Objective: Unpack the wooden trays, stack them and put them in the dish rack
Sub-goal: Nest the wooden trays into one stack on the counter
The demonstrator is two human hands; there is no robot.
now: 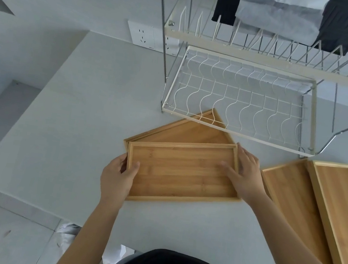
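Both hands, left hand [118,175] and right hand [245,174], clasp the small tray's [183,173] short ends. It overlaps a larger tray [182,130] toward twelve o'clock, below the dish rack [239,100].

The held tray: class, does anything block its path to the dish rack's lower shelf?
Nothing visible does. The tray, held by both hands, sits before the open shelf; only a larger tray lies underneath.

Pale grey counter [62,130], wall socket [143,37], tiled floor [0,235]
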